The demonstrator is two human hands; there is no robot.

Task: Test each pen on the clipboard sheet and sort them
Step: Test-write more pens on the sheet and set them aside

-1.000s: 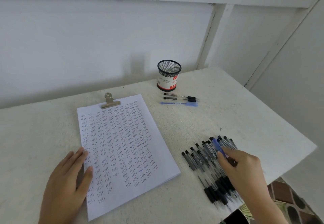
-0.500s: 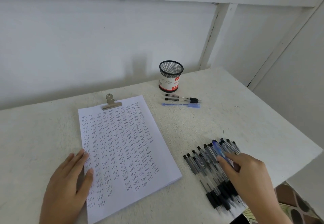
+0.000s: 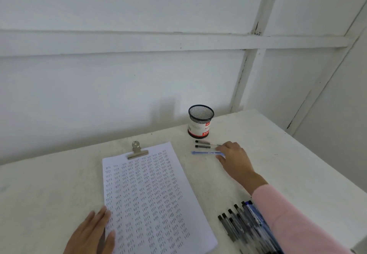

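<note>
At one o'clock, right hand [image 3: 232,154] touched one end of the blue pen [image 3: 204,152], grip unclear; light and slick, it probably suited a mid-barrel pinch.

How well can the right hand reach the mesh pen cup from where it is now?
Probably easily: the right hand is beside the sorted pens, just in front of the mesh pen cup, and only bare table lies between.

Soft even daylight, faint shadows on the wall [image 3: 119,95], wide-angle bending at edges.
</note>
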